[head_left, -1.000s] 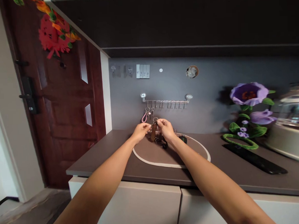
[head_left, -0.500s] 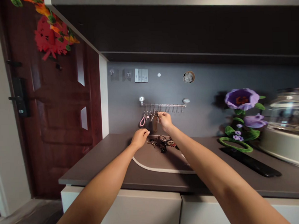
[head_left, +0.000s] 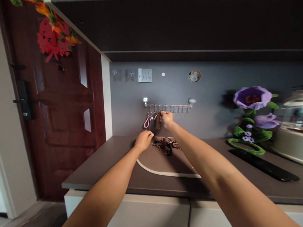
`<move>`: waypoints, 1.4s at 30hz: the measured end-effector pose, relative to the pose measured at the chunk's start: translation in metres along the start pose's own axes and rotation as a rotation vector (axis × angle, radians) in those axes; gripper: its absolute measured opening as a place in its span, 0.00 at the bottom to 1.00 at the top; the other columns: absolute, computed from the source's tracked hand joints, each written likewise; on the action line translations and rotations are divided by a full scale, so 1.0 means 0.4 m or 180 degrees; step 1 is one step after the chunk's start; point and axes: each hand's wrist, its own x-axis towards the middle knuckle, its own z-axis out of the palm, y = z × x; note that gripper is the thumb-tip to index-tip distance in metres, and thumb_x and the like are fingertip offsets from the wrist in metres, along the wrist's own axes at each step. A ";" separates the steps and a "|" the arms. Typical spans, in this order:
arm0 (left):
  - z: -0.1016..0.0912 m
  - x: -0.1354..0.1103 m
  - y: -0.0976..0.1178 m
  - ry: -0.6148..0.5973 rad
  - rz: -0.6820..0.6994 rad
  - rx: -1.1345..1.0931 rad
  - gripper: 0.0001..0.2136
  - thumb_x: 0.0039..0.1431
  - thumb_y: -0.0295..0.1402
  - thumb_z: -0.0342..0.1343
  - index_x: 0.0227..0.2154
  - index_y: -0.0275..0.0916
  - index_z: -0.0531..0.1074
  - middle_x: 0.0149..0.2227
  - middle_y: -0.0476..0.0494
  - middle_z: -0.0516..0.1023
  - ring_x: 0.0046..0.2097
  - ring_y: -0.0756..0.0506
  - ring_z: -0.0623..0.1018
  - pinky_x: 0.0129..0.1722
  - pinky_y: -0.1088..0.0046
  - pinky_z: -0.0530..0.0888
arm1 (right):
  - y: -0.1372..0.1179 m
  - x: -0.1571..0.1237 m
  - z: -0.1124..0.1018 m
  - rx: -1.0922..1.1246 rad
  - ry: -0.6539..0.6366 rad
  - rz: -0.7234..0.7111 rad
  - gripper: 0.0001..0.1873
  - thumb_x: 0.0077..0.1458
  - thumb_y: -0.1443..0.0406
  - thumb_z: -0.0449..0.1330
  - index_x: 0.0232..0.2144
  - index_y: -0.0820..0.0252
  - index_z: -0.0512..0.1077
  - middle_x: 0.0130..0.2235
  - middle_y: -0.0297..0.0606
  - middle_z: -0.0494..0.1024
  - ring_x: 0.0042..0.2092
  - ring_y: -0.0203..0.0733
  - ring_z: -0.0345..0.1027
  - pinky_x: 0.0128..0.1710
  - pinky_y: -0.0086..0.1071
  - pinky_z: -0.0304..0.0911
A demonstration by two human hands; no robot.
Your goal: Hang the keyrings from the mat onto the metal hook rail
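My right hand [head_left: 166,120] is raised to the metal hook rail [head_left: 168,105] on the grey wall, its fingers pinched on the ring of a brown key fob [head_left: 158,121] at one of the left hooks. A pink-strapped key bunch [head_left: 147,121] hangs just left of it. My left hand [head_left: 143,140] hovers lower, loosely curled, over the left part of a brown oval mat [head_left: 153,159] with a white rim. A pile of keys [head_left: 166,145] lies on the mat right beside that hand.
A dark countertop [head_left: 98,168] runs along the wall over white cabinets. Purple fabric flowers [head_left: 253,116] stand at the right, a black flat object [head_left: 264,164] in front of them, and a metal pot [head_left: 292,135] at the far right. A dark red door [head_left: 59,113] is on the left.
My right hand lifted the brown key fob from over the mat up to the hook rail. My left hand let go of it and sank toward the mat.
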 end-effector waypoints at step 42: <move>-0.009 -0.011 0.002 -0.0565 0.0214 -0.0031 0.10 0.54 0.31 0.49 0.35 0.37 0.74 0.38 0.41 0.75 0.41 0.45 0.72 0.42 0.72 0.65 | 0.031 -0.093 -0.105 -0.0594 -0.0410 0.0156 0.07 0.44 0.74 0.54 0.27 0.62 0.68 0.29 0.35 0.72 0.30 0.31 0.64 0.36 0.29 0.61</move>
